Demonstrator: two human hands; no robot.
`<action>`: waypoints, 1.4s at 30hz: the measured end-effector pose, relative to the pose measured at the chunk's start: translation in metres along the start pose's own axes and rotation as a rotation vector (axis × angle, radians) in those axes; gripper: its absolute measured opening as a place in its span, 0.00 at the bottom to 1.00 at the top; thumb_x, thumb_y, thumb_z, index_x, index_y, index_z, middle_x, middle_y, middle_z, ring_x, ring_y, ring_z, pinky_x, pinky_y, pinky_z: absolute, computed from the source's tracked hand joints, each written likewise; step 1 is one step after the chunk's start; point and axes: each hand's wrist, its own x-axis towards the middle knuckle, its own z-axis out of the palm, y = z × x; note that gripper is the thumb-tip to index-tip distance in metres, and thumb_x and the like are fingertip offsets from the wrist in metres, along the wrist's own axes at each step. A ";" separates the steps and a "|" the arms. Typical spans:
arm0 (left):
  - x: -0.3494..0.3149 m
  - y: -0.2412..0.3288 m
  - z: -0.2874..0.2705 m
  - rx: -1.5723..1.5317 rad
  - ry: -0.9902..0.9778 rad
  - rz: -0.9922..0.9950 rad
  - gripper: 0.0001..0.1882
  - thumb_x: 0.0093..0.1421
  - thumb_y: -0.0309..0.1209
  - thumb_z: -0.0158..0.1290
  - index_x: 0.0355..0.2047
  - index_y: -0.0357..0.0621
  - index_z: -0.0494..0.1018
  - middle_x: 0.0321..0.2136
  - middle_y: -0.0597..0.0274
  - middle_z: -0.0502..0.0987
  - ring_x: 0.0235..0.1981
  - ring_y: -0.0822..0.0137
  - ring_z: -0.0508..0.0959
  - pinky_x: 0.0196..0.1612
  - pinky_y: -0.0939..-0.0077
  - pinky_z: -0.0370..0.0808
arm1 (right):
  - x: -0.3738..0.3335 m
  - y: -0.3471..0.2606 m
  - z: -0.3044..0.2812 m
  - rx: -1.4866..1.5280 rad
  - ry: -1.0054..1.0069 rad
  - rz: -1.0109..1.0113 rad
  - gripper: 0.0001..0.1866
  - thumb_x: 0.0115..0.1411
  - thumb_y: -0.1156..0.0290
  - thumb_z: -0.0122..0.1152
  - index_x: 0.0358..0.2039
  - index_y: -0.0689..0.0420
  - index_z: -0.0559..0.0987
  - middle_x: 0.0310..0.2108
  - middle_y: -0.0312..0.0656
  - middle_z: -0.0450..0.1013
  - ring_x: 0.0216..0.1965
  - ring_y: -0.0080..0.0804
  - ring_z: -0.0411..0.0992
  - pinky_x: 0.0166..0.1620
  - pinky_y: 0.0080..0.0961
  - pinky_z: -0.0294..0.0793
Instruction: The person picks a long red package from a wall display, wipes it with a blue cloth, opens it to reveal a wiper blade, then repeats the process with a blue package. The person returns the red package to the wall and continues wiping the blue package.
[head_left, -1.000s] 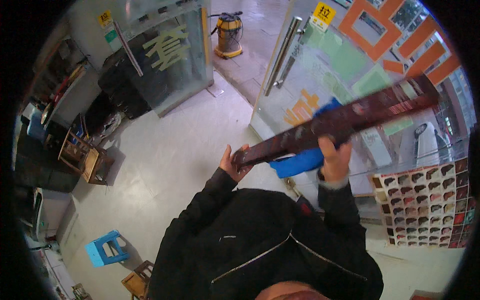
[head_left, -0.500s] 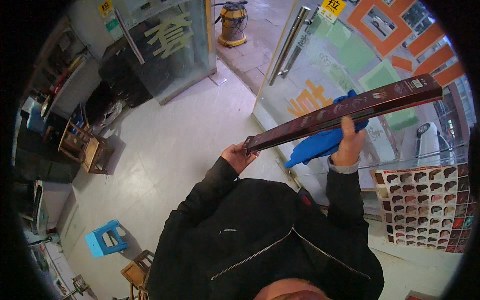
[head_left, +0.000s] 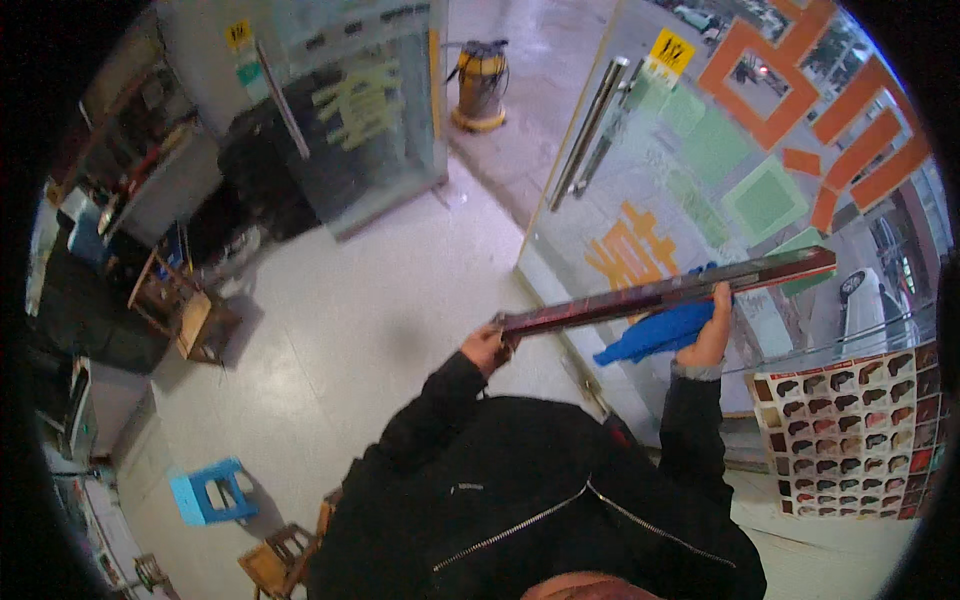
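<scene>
A long, narrow dark red box [head_left: 610, 307] stretches across in front of me, its right end a little higher in the picture. My left hand [head_left: 486, 348] is closed round the box's left end. Farther along, my right hand [head_left: 708, 338] grips it from below, thumb against the near side. That same hand has a blue cloth [head_left: 655, 332] bunched between it and the box. Part of the cloth is hidden behind the box, and so are most of the right fingers.
A glass door [head_left: 640, 190] with a metal handle stands close beyond the box. Outside is a yellow vacuum cleaner [head_left: 481, 85]. Wooden chairs [head_left: 205, 320] and a blue stool [head_left: 214, 492] stand on the left. A chart of small pictures [head_left: 845, 430] hangs at right.
The box has swung down at its right end and lies more level, with its printed face turned away more. Both hands keep their hold, and the whole view has shifted slightly.
</scene>
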 end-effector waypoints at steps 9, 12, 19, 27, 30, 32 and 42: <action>-0.014 0.013 0.010 0.140 -0.237 -0.076 0.15 0.65 0.29 0.62 0.52 0.49 0.76 0.40 0.69 0.80 0.43 0.68 0.80 0.51 0.63 0.79 | -0.008 -0.003 -0.008 0.134 -0.087 -0.035 0.27 0.69 0.58 0.65 0.64 0.55 0.73 0.55 0.40 0.76 0.55 0.35 0.75 0.59 0.38 0.77; -0.030 0.027 0.022 0.015 -0.376 -0.133 0.25 0.65 0.29 0.62 0.62 0.48 0.71 0.60 0.60 0.76 0.65 0.60 0.73 0.66 0.39 0.69 | -0.010 -0.004 -0.014 0.142 -0.094 -0.030 0.29 0.68 0.57 0.66 0.65 0.55 0.73 0.55 0.40 0.76 0.55 0.35 0.75 0.59 0.38 0.76; -0.061 0.047 0.052 -0.098 -0.696 -0.107 0.44 0.64 0.41 0.66 0.75 0.46 0.58 0.73 0.57 0.63 0.75 0.54 0.60 0.73 0.27 0.55 | -0.010 0.002 -0.027 0.258 -0.157 0.026 0.29 0.68 0.55 0.66 0.64 0.55 0.73 0.55 0.40 0.76 0.55 0.35 0.75 0.59 0.39 0.77; -0.057 0.046 0.064 0.091 -0.326 -0.041 0.18 0.75 0.30 0.51 0.61 0.39 0.71 0.64 0.53 0.74 0.66 0.54 0.73 0.68 0.41 0.72 | -0.014 -0.004 -0.033 0.210 -0.124 0.031 0.31 0.67 0.52 0.67 0.64 0.55 0.73 0.55 0.40 0.76 0.52 0.35 0.76 0.58 0.39 0.77; -0.052 0.047 0.062 -0.034 -0.203 -0.048 0.16 0.78 0.31 0.44 0.59 0.38 0.73 0.62 0.53 0.76 0.64 0.53 0.75 0.67 0.42 0.74 | -0.016 -0.001 -0.035 0.185 -0.106 0.014 0.32 0.67 0.51 0.67 0.65 0.55 0.72 0.55 0.39 0.76 0.53 0.34 0.76 0.58 0.39 0.77; -0.051 0.047 0.060 0.095 -0.177 -0.002 0.16 0.78 0.33 0.43 0.58 0.38 0.73 0.61 0.53 0.77 0.63 0.52 0.76 0.67 0.42 0.74 | -0.017 0.001 -0.038 0.171 -0.088 -0.008 0.33 0.67 0.51 0.66 0.66 0.56 0.72 0.56 0.39 0.76 0.53 0.34 0.76 0.58 0.38 0.77; -0.058 0.050 0.057 0.081 -0.156 -0.021 0.16 0.75 0.35 0.52 0.59 0.43 0.73 0.60 0.52 0.78 0.61 0.51 0.78 0.65 0.42 0.75 | -0.025 0.005 -0.047 0.200 -0.118 -0.013 0.33 0.68 0.50 0.65 0.66 0.56 0.71 0.57 0.40 0.75 0.55 0.35 0.75 0.60 0.41 0.76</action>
